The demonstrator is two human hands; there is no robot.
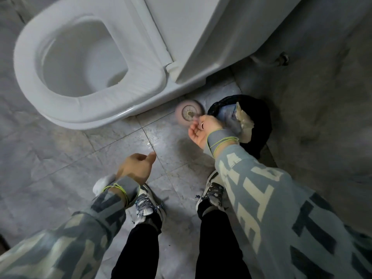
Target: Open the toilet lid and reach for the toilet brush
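The white toilet stands at the upper left with its lid (181, 27) raised against the tank and its seat (88, 105) down over the open bowl. A blurred pinkish round toilet brush holder (186, 112) sits on the floor beside the toilet base. My right hand (201, 130) is just right of it, with fingers curled around a small ring-ended handle that appears to belong to the brush. My left hand (136, 168) hovers lower over the tiles, fingers loosely curled, thumb out, holding nothing.
A black bin (259, 121) lined with a bag and holding crumpled paper stands right behind my right hand, by the grey wall. A water pipe (281, 59) runs behind the tank. My two shoes (149, 202) rest on the grey tiled floor.
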